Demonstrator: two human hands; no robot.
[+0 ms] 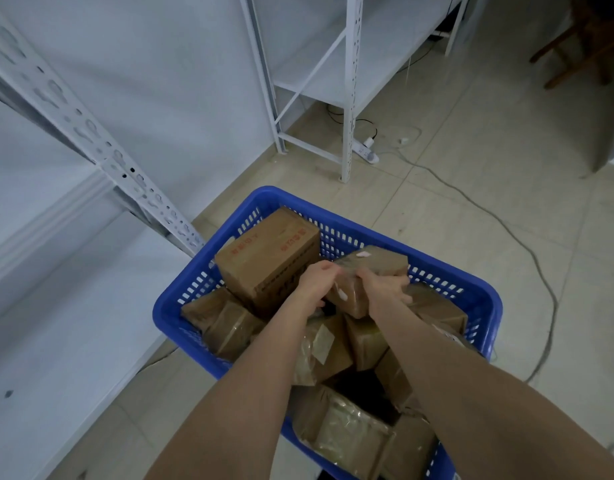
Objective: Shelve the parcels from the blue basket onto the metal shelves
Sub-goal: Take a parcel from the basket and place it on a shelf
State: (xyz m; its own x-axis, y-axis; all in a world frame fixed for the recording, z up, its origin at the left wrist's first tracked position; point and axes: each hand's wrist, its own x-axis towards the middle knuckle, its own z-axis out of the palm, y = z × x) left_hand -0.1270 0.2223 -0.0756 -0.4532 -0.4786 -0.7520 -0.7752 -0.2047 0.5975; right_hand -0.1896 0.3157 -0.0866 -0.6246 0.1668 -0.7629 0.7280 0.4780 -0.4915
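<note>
Squarely over the middle of the blue basket (pixel 161 315), a taped brown parcel (pixel 376 260) sits tilted above the other packages, its far end raised toward the basket's far wall. Both hands hold it. The left hand (pixel 314 284) grips the parcel's near left corner, fingers curled over its top edge. The right hand (pixel 385 289) clamps the near right side, with its fingers bent down around the parcel's edge and its knuckles uppermost. The two hands lie close together, with only a strip of the parcel's taped face showing between them. Both bare forearms reach in from the bottom of the frame.

Just left of the held parcel, and touching the left hand's side, stands a larger cardboard box (pixel 267 251) with red print on its top face, leaning against the basket's far left corner. More brown taped parcels (pixel 336 351) crowd the basket under and around the forearms, lying at mixed angles; one near the bottom has a shiny plastic-covered face (pixel 350 434).

The basket rests on a pale tiled floor (pixel 489 209). To its left runs a white metal shelf (pixel 56 323) with a perforated upright post (pixel 90 133) slanting across it. Farther back stands a second white shelving unit (pixel 348 81), with a white power strip (pixel 366 154) at its foot and a grey cable (pixel 506 223) trailing across the tiles.
</note>
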